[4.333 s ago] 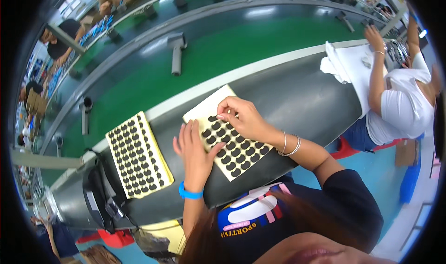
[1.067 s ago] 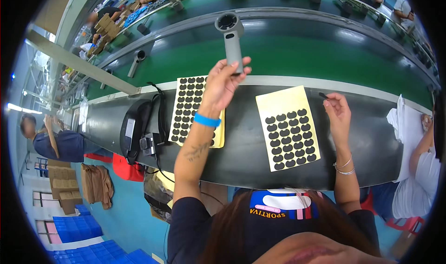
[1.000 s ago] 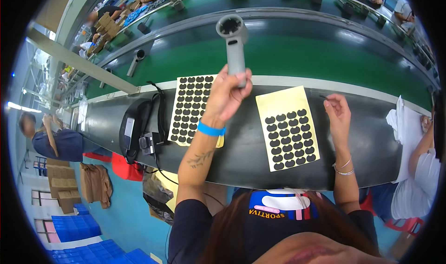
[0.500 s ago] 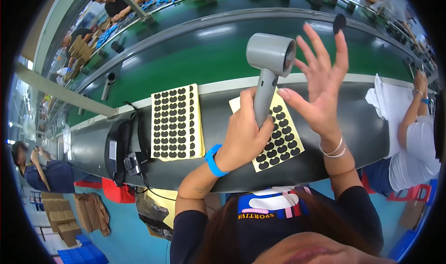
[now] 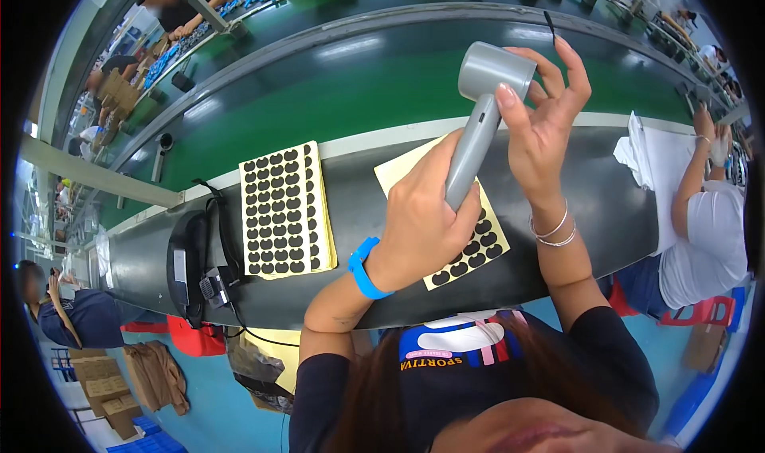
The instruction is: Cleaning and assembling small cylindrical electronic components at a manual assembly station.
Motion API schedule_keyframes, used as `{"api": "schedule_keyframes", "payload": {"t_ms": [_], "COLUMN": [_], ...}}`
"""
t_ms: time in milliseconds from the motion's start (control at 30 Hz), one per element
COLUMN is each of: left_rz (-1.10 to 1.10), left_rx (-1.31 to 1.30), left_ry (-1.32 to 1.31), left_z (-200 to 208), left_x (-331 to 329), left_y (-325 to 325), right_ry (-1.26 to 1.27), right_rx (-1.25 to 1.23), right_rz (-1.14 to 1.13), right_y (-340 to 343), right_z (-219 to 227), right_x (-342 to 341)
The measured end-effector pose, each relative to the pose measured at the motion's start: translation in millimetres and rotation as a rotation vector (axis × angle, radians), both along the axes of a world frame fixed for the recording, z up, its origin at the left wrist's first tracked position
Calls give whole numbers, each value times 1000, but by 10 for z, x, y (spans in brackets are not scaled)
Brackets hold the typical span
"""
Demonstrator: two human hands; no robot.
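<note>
The left hand (image 5: 428,218) clasps the handle of a grey, cylinder-headed plastic device (image 5: 488,70), raised over the bench. The right hand (image 5: 543,126) is half-curled at its head; whether it grips there, I cannot tell. A thin black disc-like piece (image 5: 551,29) sits at the right index fingertip, apart from the device. Below, a pale yellow sheet (image 5: 396,169) is partly bare, dark pieces remaining; leftward, a stack of similar sheets (image 5: 275,206) looks well filled.

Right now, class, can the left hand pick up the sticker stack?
Probably not: the left hand is wrapped around the gadget's grey handle, though nothing covers the sticker stack.
</note>
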State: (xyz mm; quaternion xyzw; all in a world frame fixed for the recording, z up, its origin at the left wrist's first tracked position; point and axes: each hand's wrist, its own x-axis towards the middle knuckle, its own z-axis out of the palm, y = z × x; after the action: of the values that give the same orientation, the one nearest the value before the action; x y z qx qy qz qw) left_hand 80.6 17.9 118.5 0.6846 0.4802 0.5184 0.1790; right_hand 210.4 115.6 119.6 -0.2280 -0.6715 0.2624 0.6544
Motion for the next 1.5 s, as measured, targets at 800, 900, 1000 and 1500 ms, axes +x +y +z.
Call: {"api": "schedule_keyframes", "payload": {"t_ms": [800, 900, 1000, 1500], "left_rz": [-704, -756, -973, -764], "left_rx": [-589, -652, -690, -753], "left_ry": [-1049, -1267, -1619, -1803], "left_z": [-82, -60, -126, -115], "left_x": [-203, -155, -171, -230], "left_y": [117, 92, 112, -38], "right_ry": [-83, -277, -278, -169], "right_rx": [-71, -93, -283, -387], "right_rz": [221, 223, 296, 738], "right_y": [-41, 61, 69, -295], "right_z": [89, 15, -94, 119], "right_x": [47, 83, 55, 37]}}
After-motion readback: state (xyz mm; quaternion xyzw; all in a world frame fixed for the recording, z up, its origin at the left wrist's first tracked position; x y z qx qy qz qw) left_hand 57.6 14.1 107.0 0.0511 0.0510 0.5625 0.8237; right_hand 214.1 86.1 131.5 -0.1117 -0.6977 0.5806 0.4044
